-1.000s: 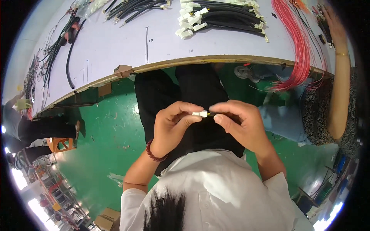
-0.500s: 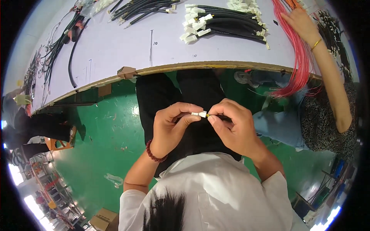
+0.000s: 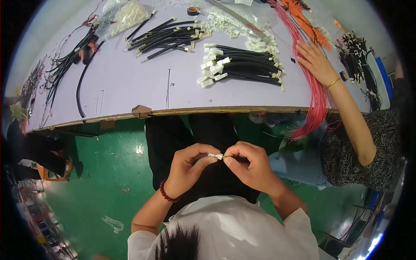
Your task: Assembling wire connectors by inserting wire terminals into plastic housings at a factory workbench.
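Note:
Over my lap, my left hand (image 3: 187, 168) pinches a small white plastic connector (image 3: 215, 155) between thumb and forefinger. From the other side, my right hand (image 3: 252, 168) grips the cable at the connector's end, where a bit of yellow wire shows. Most of that cable is hidden by the right fingers. On the table beyond lies a bundle of black cables with white connectors (image 3: 247, 67). Left of it is a looser pile of black cables (image 3: 167, 38) with small terminals at their ends.
A co-worker's hand (image 3: 318, 65) rests on long pink wires (image 3: 316, 108) hanging over the table's edge at right. Orange wires (image 3: 305, 24), a bag of white connectors (image 3: 125, 19), a tape roll (image 3: 193, 11) and dark wire bundles (image 3: 78, 56) lie on the table (image 3: 138, 86).
The view has tilted up, showing more of the table. My hands keep hold of the connector and cable. The co-worker's hand now lies flatter on the pink wires.

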### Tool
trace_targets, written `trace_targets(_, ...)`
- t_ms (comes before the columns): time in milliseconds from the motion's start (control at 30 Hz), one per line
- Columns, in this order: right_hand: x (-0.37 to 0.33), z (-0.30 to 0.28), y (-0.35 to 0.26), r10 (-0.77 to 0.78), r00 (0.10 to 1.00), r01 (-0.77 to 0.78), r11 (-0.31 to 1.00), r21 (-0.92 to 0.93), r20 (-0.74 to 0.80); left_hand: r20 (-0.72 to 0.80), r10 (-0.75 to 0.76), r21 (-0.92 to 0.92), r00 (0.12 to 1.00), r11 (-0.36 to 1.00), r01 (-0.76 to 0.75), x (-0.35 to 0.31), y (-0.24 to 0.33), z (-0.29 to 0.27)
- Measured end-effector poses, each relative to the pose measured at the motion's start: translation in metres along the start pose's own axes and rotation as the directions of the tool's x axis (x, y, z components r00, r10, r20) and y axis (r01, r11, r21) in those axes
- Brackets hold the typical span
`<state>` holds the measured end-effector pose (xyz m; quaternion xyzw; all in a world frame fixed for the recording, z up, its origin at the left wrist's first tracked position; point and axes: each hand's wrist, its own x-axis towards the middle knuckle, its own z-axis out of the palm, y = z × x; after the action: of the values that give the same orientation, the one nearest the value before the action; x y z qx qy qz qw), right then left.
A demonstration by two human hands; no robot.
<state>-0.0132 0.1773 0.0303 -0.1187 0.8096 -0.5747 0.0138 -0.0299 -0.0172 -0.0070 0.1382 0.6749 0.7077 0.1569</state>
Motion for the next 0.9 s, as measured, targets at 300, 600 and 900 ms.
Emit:
trace_targets(300,0.084,-0.072,0.001,-0.199,0.980,0.183,0.932,-0.314,-0.020,-0.077,-0.234,-0.480,0.969,0.861,0.170,0.006,0.003,-0.013)
trace_targets(600,0.260,-0.104,0.056,-0.459,0.881,0.224,0.624,-0.749,-0.118,-0.050,-0.267,-0.574,0.962,0.796,0.191,0.005,-0.016,-0.003)
trace_targets(900,0.294,-0.097,0.060,-0.193,0.970,-0.026,0.532,-0.847,-0.151,0.036,-0.383,-0.621,0.923,0.715,0.321,0.009,-0.019,-0.007)
